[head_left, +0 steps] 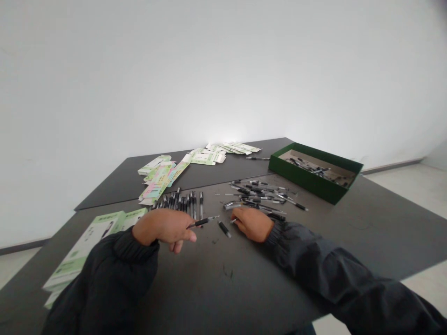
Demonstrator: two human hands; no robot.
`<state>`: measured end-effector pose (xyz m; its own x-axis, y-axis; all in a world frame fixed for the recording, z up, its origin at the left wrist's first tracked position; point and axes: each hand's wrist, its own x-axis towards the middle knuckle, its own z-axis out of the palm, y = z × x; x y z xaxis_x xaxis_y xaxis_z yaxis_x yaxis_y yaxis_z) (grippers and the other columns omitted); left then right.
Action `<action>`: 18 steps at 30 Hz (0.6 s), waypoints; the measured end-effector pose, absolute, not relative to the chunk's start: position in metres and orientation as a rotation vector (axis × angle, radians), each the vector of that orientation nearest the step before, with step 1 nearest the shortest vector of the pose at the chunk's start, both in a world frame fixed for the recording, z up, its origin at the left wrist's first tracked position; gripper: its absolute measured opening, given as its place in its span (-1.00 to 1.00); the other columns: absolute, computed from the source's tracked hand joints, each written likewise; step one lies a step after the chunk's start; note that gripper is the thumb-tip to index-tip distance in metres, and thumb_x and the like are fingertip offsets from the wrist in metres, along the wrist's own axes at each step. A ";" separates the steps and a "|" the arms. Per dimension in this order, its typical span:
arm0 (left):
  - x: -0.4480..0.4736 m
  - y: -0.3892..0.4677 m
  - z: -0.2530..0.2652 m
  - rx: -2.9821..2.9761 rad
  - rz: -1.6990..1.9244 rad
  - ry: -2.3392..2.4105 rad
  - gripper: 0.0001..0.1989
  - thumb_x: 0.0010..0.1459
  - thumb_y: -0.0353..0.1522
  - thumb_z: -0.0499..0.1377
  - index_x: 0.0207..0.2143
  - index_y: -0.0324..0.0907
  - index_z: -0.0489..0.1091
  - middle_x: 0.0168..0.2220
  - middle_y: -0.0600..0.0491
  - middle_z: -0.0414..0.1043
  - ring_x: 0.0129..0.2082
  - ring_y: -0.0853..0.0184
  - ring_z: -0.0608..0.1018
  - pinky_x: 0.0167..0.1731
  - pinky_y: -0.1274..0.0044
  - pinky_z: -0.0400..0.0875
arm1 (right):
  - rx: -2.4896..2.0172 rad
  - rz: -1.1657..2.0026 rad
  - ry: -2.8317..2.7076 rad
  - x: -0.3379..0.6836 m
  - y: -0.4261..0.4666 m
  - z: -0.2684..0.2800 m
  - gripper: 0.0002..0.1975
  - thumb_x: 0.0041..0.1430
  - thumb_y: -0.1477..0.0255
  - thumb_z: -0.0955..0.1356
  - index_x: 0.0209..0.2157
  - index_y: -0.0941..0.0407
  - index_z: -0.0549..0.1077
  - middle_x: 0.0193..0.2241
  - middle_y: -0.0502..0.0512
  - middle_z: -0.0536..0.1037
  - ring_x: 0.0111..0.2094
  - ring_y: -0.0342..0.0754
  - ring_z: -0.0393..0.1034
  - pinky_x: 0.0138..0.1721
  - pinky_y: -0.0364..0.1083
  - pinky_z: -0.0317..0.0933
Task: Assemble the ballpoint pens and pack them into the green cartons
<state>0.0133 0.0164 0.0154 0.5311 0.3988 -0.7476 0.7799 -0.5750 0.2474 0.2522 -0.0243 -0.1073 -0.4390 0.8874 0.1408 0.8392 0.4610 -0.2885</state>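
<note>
My left hand (165,228) grips an uncapped pen (202,222) with a black grip, its tip pointing right. A black pen cap (224,229) lies on the table between my two hands. My right hand (253,224) is closed with its fingertips low over the table; a small pale bit shows at them, too small to name. Just behind it spreads a loose heap of pens (258,190). Beyond my left hand, several capped pens (188,202) lie side by side in a row, partly hidden by that hand.
A green box (303,179) holding loose pens and small parts stands at the right. Flat printed cartons (206,157) lie at the back, with more green-and-white cartons (87,242) by my left forearm. A single pen (257,158) lies near the box. A pale wall borders the dark table (223,284).
</note>
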 end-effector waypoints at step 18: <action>0.011 0.013 0.016 2.207 -0.818 0.984 -0.65 0.20 -0.30 -0.09 -0.48 -0.24 0.40 -0.41 -0.08 0.57 -0.45 0.33 0.56 -0.45 0.61 0.34 | -1.362 0.115 -2.450 0.255 -0.026 -0.092 -0.86 0.24 0.45 0.16 -0.28 0.17 0.29 -0.37 0.14 0.42 -0.34 -0.08 0.28 -0.31 -0.14 0.07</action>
<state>0.0109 0.0131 0.0165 0.5395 0.4321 -0.7226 0.7892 -0.5585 0.2553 0.2552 -0.0264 -0.0916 -0.4856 0.8378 0.2494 0.8109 0.5384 -0.2295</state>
